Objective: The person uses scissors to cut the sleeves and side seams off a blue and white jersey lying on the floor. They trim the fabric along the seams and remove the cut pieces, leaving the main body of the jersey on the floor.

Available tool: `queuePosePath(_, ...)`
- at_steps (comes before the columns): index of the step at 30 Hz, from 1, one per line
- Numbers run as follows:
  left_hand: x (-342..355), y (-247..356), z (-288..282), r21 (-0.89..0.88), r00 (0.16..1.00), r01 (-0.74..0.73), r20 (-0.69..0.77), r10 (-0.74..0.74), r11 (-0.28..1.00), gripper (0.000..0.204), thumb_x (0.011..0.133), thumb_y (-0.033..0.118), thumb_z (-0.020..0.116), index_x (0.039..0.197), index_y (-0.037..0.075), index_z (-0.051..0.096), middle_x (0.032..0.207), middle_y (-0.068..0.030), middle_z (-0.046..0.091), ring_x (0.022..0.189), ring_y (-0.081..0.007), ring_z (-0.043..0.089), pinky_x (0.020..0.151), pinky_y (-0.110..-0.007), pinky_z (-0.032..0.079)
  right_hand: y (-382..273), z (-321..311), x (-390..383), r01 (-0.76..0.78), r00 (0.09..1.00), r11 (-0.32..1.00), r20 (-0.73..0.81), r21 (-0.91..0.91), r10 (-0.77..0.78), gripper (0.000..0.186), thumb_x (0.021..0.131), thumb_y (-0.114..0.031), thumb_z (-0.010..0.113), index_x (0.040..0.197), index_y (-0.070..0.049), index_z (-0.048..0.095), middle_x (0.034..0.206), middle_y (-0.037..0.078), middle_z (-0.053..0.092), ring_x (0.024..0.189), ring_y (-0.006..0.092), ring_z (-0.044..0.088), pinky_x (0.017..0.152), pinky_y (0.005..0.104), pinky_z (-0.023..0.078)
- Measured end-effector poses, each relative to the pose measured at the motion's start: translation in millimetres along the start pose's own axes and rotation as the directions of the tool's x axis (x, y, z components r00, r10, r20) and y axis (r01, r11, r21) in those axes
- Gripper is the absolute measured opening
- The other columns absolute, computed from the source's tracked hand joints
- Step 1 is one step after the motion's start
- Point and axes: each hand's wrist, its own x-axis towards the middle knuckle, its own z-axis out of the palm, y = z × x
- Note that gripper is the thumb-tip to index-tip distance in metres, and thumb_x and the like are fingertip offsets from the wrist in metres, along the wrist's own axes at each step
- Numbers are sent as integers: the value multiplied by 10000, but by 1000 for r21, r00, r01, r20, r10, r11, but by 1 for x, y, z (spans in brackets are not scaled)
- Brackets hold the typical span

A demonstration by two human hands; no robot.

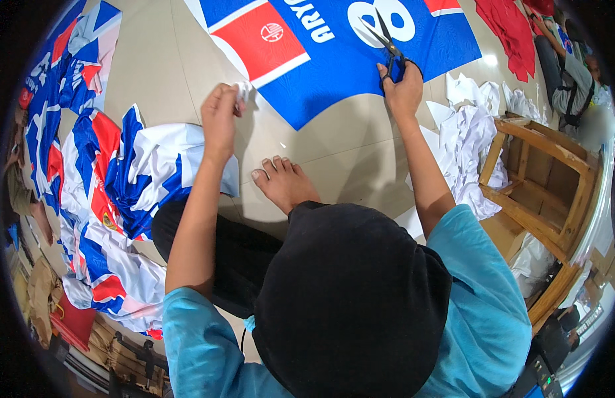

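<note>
A blue jersey panel (340,81) with a red, white-edged block and white lettering lies flat on the tiled floor in front of me. Over its far right part, my right hand (405,87) is closed round the handles of black scissors (388,41), whose blades are spread apart and point away to the left. My left hand (221,114) is raised by the panel's left edge. Its fingers pinch a small white fabric scrap (243,91), partly hidden by them.
Piled blue, white and red printed fabric (131,172) covers the left side. White cloth offcuts (463,139) lie at right, beside an overturned wooden stool (539,156). Red cloth (510,36) is at far right, near another person (573,79). My bare foot (284,184) rests below the panel.
</note>
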Motion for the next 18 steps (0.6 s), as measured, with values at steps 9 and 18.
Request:
queuePosePath(9,-67,-28,60,396,941,337,-114,-318,854,526,896,367,796,1175,-28,590,887,-135,661,732,-199,641,693,-312,529,69,-39,-8,-65,996,998,57,21,63,683,803,-439,858,1155,107,649,1168,262,691,1078,426,655,957,457,512)
queuePosePath(18,-68,-39,61,459,951,259,31,-307,850,416,918,354,769,1075,-31,735,801,-57,701,680,-103,594,633,-297,492,-34,-95,-120,-657,678,684,643,315,355,410,898,-400,804,823,-23,661,676,8,576,609,107,520,560,314,417)
